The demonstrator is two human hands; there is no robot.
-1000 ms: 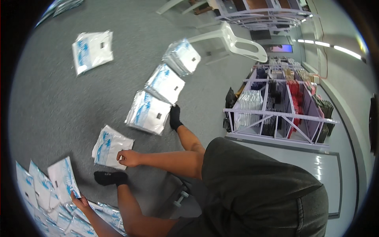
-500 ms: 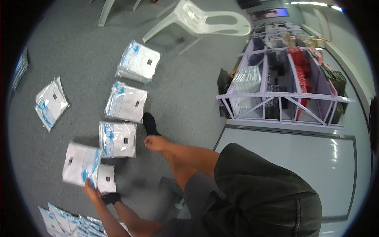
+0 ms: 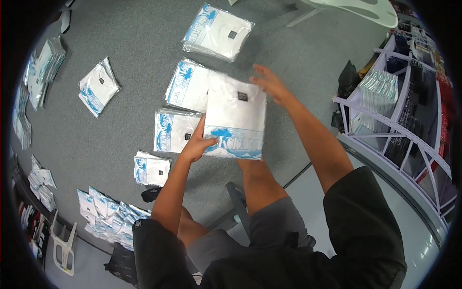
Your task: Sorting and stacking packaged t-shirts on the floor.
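Observation:
A folded white T-shirt in a clear bag with blue print (image 3: pixel 235 113) is held up above the floor stacks, its dark neck label showing. My left hand (image 3: pixel 195 144) grips its lower left edge, thumb on top and the other fingers largely hidden. My right hand (image 3: pixel 272 86) hovers by its upper right corner with fingers apart, holding nothing. Behind and left of the held shirt, a line of similar bagged shirts lies on the carpet: a far stack (image 3: pixel 224 33), a partly covered stack (image 3: pixel 185 84), another stack (image 3: pixel 173 132) and a near stack (image 3: pixel 153 168).
Another bagged shirt bundle (image 3: pixel 99 86) lies farther left. A heap of bagged shirts (image 3: pixel 108 212) sits lower left, with more stacks (image 3: pixel 45 72) at the left rim. A white plastic chair (image 3: pixel 356 8) stands far right, above a lilac rack (image 3: pixel 385 115) of packed goods.
My left hand has carried the bagged shirt up and right from above the near stack. My right hand has moved from low beside the stacks to the shirt's right side. The view has shifted.

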